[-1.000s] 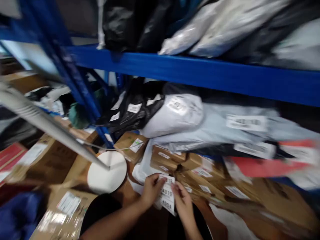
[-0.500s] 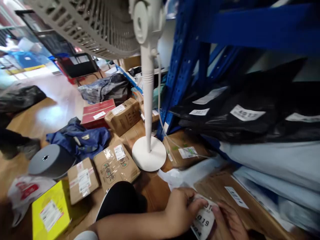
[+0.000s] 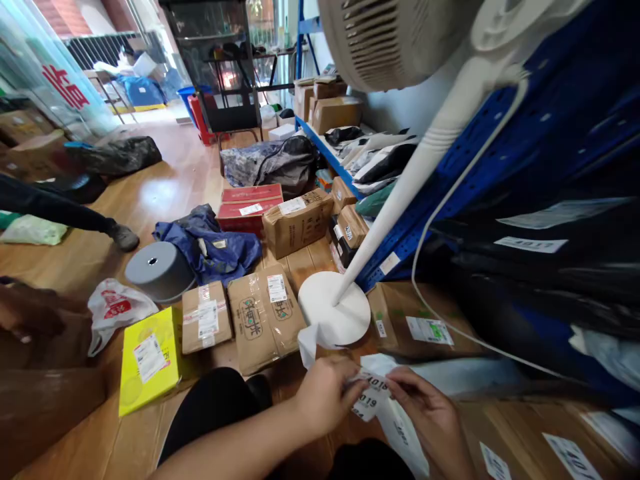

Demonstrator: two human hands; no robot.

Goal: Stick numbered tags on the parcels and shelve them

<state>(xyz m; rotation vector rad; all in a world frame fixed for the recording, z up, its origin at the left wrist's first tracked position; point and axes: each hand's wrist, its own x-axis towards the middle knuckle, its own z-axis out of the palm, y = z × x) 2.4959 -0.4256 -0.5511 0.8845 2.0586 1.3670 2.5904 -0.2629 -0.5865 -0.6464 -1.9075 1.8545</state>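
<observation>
Between my two hands, low in the head view, is a strip of white number labels (image 3: 367, 402) printed with numbers such as 4018 and 019. My left hand (image 3: 323, 393) is closed on the strip's left side, thumb over the top. The fingertips of my right hand (image 3: 423, 403) pinch the label marked 4018 at its right edge. Below and behind the strip lies a pale plastic mailer bag (image 3: 403, 433) with a label on it. A white trailing piece of paper or film (image 3: 309, 345) sticks up beyond my left hand.
A white fan base (image 3: 320, 310) stands ahead on the floor. Cardboard boxes (image 3: 260, 327) and a yellow box (image 3: 143, 367) lie left, beside a grey round stool (image 3: 157, 267). Blue shelving (image 3: 395, 233) with black bags is at right. Another person's hand (image 3: 30, 313) shows at far left.
My view has swung left and lifted, so the fan now stands further right. My right hand's fingers have come to the top label, and the strip is held flatter and more in sight.
</observation>
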